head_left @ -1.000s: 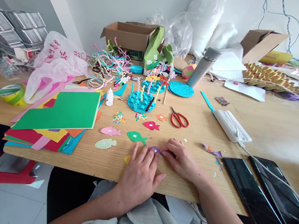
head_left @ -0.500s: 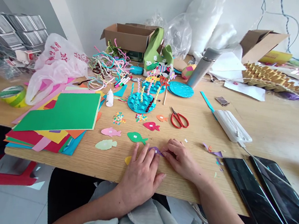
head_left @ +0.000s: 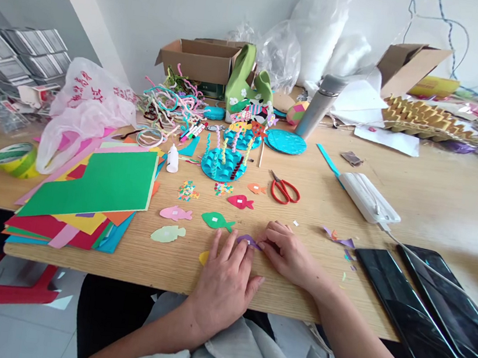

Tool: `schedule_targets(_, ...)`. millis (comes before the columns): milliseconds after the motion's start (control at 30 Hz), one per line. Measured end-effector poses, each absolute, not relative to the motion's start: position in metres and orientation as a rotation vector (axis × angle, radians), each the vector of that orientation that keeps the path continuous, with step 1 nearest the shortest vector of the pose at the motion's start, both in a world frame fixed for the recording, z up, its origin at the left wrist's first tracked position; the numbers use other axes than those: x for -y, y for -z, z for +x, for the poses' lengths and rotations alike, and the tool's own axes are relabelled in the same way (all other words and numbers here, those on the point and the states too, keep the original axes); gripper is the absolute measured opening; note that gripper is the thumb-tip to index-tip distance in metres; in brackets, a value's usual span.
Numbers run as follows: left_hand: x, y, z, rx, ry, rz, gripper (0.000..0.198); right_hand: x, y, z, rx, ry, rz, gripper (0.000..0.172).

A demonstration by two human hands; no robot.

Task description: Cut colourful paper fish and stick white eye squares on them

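Note:
My left hand lies palm down near the table's front edge, fingers stretched, its fingertips on a purple paper fish and partly hiding it. To its right, my right hand has its fingers curled and pinched at the purple fish's tail. A yellow paper shape shows partly from under the left hand. Just beyond the fingers lies a green paper fish. Around it are a pink fish, a pale green fish, a red fish and an orange fish. Some bear small white squares.
Red-handled scissors and a white glue bottle lie beyond the fish. Coloured paper is stacked at left. Two black phones and a white power strip are at right. Behind stands a blue craft base with twisted stems.
The whole view shifts slightly as the head moves. Both hands stay in nearly the same place at the purple fish.

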State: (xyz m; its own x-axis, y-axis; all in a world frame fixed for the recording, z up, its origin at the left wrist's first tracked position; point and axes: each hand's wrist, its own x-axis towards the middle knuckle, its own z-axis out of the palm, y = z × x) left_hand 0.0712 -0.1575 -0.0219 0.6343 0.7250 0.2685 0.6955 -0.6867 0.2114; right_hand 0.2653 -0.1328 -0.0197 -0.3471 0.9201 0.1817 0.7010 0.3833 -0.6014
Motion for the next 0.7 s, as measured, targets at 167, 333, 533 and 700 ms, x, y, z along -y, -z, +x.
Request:
schedule_targets(167, 0.1571, 0.0208, 0.0712, -1.203, -0.511, 2.761, 0.049, 0.1328, 0.0192, 0.2648, 2.158, -0.571, -1.390, 0.017)
schedule_targets(333, 0.1570, 0.0207, 0.0710, -1.194, -0.519, 2.749, 0.049, 0.1329, 0.0191, 0.2646, 2.160, -0.564, -1.393, 0.017)
schedule_targets(533, 0.1565, 0.0190, 0.0713, -1.195, -0.496, 2.744, 0.049, 0.1321, 0.0201, 0.2651, 2.152, -0.592, -1.392, 0.018)
schedule_targets(700, 0.1562, 0.0169, 0.0718, -1.200, -0.481, 2.749, 0.047, 0.1321, 0.0207, 0.2644, 2.137, -0.598, -1.396, 0.017)
